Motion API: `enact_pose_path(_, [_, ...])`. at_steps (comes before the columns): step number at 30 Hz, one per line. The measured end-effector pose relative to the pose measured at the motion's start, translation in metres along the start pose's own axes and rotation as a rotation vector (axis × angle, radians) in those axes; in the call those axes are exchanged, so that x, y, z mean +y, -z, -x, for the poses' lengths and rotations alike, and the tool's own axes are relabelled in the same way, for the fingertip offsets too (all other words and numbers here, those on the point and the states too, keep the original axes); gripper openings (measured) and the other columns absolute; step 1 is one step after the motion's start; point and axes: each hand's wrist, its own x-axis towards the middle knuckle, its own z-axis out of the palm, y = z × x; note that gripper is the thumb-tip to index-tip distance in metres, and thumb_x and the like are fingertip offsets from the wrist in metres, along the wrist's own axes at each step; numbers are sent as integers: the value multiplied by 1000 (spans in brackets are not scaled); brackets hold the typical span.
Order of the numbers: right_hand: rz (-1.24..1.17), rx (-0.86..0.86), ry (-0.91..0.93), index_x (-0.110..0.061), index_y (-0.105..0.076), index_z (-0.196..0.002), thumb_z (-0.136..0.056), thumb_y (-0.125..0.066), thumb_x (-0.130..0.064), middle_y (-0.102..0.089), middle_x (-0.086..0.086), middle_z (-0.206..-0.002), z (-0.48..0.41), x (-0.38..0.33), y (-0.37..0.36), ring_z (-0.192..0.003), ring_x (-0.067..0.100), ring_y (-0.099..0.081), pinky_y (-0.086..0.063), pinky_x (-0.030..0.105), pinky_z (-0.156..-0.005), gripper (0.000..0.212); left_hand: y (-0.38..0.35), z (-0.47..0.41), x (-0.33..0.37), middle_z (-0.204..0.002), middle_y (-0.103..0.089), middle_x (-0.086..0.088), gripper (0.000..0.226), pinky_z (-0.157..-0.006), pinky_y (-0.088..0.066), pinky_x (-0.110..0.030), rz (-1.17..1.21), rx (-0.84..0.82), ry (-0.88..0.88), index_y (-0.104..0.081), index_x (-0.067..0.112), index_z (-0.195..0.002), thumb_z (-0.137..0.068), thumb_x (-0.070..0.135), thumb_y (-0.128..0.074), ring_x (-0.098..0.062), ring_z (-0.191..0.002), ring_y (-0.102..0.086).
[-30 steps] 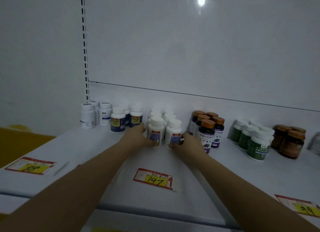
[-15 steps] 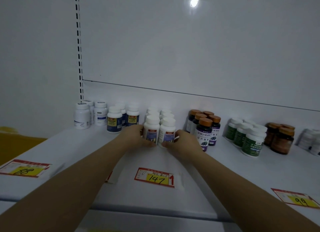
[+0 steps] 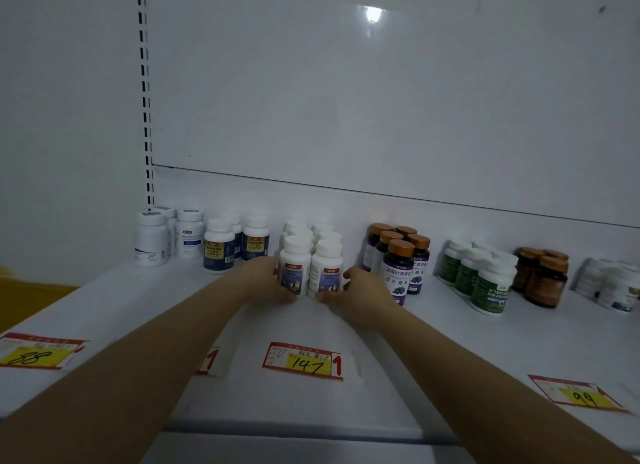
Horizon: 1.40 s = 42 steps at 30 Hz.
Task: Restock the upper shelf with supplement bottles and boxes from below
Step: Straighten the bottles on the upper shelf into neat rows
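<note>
Two front white bottles [image 3: 297, 271] stand touching, fingers [image 3: 272, 269] of left hand [image 3: 265, 281] and right hand [image 3: 362, 292] clamped round them.

I am watching the 88 tag [image 3: 34, 354], the 147 tag [image 3: 304, 361] and the 99 tag [image 3: 576, 394] lying up front and a light [image 3: 372, 13] glinting off the back panel [image 3: 381, 99].

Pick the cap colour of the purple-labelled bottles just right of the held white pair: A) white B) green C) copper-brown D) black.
C: the purple-labelled bottles, beside the white bottles gripped by the left hand and right hand, have copper-brown caps.
</note>
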Motion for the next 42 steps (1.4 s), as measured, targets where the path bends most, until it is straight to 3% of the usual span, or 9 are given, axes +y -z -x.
enact_pose_path(3, [-2,-52,-24,-8,-60,-109,-85,-66,-39,-65,8,-105,7,-1,16,-73,11,-55,-46,24,-72,39,2,13,8,-137,-53,-9,70,-100,-42,-33,-17,7,44,-45,8,-134,-75,25,-77,-25,-122,-53])
enact_pose_path(7, [130,-199,-124,-3,-58,-118,-85,-67,-33,-65,13,-112,21,15,44,-99,25,-66,-54,31,-89,45,3,38,39,-107,-60,-13,62,-79,-48,-33,-22,308,-86,-48,3,-110,-67,30,-83,-26,-98,-58])
enact_pose_path(9, [141,-219,-203,-2,-58,-117,-85,-67,-28,-65,14,-112,26,36,59,-99,25,-67,-55,32,-90,42,-3,46,66,-114,-55,-17,78,-84,-41,-32,-67,475,-246,-44,0,-120,-62,38,-82,-30,-109,-53])
enact_pose_path(12, [132,-186,-279,3,-60,-113,-86,-66,-21,-69,16,-108,25,73,78,-94,25,-69,-55,35,-90,36,-24,52,110,-138,-45,-11,88,-89,-40,-29,-29,292,-272,-31,6,-138,-70,34,-79,-21,-121,-45])
enact_pose_path(18, [196,-53,-200,-2,-51,-126,-91,-58,-28,-63,15,-120,6,122,86,-108,26,-61,-50,28,-87,45,-73,20,141,-128,-51,-6,72,-78,-36,-20,127,4,-53,-35,5,-134,-78,24,-75,-21,-115,-50])
enact_pose_path(21, [128,-36,-118,-5,-45,-133,-92,-56,-31,-56,12,-131,-7,130,84,-111,25,-59,-49,30,-91,50,-85,3,142,-140,-45,-10,76,-79,-36,-21,173,-4,43,-32,5,-137,-77,22,-76,-17,-109,-49])
enact_pose_path(25, [72,-12,-40,-6,-41,-137,-93,-54,-35,-53,12,-136,-22,133,80,-116,26,-57,-48,33,-96,55,-89,-15,136,-148,-38,-7,90,-99,-39,-32,226,17,100,-28,11,-143,-71,26,-80,-25,-131,-42])
enact_pose_path(31, [50,29,17,-10,-51,-131,-93,-53,-31,-60,11,-129,-27,140,71,-116,25,-57,-45,30,-95,43,-96,-20,136,-137,-54,-1,67,-109,-38,-37,280,-39,26,-46,17,-135,-75,17,-75,-21,-123,-52])
enact_pose_path(42, [71,103,58,-14,-57,-126,-93,-51,-33,-66,9,-119,-26,142,66,-106,23,-62,-49,32,-92,38,-95,-24,132,-142,-50,-2,66,-109,-33,-32,266,-82,0,-42,17,-138,-80,14,-71,-20,-128,-48])
